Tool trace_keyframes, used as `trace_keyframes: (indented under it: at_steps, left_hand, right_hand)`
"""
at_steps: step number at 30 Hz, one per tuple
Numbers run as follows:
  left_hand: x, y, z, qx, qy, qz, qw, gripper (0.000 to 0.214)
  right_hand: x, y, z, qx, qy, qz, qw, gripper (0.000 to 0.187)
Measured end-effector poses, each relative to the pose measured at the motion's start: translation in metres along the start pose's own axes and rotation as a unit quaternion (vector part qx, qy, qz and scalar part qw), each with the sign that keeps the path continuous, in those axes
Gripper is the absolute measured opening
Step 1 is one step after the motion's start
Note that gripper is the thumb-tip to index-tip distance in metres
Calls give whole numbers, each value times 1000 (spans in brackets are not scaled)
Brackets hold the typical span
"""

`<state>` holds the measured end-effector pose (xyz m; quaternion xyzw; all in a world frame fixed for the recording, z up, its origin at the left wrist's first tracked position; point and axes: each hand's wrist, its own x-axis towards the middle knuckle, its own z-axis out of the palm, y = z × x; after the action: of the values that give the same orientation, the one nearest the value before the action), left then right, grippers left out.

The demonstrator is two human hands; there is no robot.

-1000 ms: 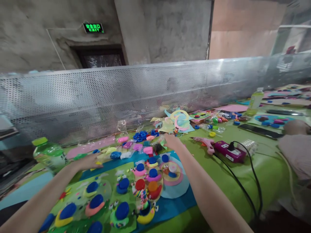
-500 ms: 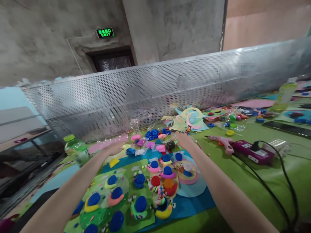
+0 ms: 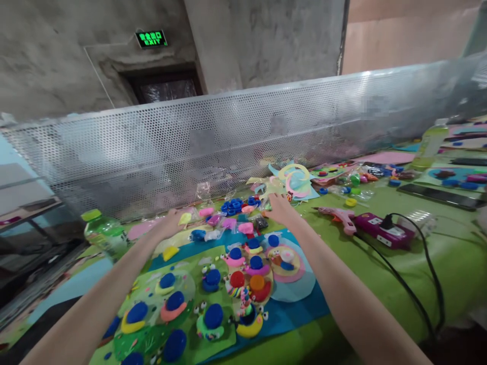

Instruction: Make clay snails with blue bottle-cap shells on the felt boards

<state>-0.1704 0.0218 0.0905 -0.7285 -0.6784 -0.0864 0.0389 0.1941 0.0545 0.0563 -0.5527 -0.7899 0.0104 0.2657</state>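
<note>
Opening with the head view, the only one: a green-covered table (image 3: 335, 268), both hands reaching across it.

Item, left hand (image 3: 171, 224): just beside a pale yellow packet (image 3: 185, 218), at the far left of the loose supplies. Fingers partly hidden; whether they pinch anything cannot be told.

Item, right hand (image 3: 279, 209): fingers bent downward, near a dark packet (image 3: 261, 222) and in front of cut paper pieces (image 3: 294, 181). Contact and grip cannot be told.

Item, between the hands: blue rings (image 3: 232, 206), heaped, with pink and purple packets (image 3: 229, 223) before them.

Item, nearer the body: snail figures with round caps (image 3: 213, 315), set on green and blue sheets (image 3: 281, 320).

Item, right side: pink glue gun (image 3: 344, 218), beside a purple power strip (image 3: 382, 230) with black cords (image 3: 393, 274).

Hazards, as judged: a forearm lowered on drawing back could flatten or shift the figures; the left arm swinging outward could tip the green-capped bottle (image 3: 106, 235); a snagged cord could drag the glue gun.
</note>
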Motion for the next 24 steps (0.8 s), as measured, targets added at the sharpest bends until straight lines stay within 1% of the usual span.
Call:
trace_keyframes:
  at_steps: [3, 5, 7, 10, 12, 13, 15, 17, 20, 22, 24]
  left_hand:
    - [-22, 9, -17, -50, 14, -18, 998, 39]
    - [-45, 23, -27, -91, 19, -18, 996, 40]
    - [-72, 43, -33, -129, 18, -8, 991, 41]
    - [-112, 73, -35, -174, 11, 20, 984, 42]
    - [-133, 84, -35, -189, 6, 27, 982, 50]
    - [-141, 85, -36, -192, 0, 24, 981, 56]
    - [-151, 79, -36, -193, -2, 13, 981, 65]
    - [-155, 65, -36, -190, 11, -5, 982, 64]
    - [-155, 43, -33, -186, 54, -32, 981, 60]
    - [-154, 37, -30, -185, 73, -36, 979, 61]
    - [-155, 37, -27, -187, 85, -29, 978, 60]
  right_hand:
    - [-3, -6, -7, 44, 4, -28, 999, 30]
    - [-6, -15, -13, 85, 2, -57, 995, 31]
    - [-10, -26, -18, 129, -9, -87, 988, 36]
    - [-20, -43, -22, 184, -50, -129, 973, 46]
    - [-27, -54, -23, 205, -89, -148, 963, 53]
    - [-31, -58, -23, 211, -107, -154, 959, 57]
    - [-39, -65, -25, 215, -135, -155, 955, 63]
    - [-44, -70, -25, 212, -151, -147, 954, 69]
    - [-47, -75, -22, 200, -169, -132, 956, 78]
    - [-47, -77, -18, 192, -181, -126, 956, 78]
    - [-46, -78, -13, 188, -187, -123, 956, 74]
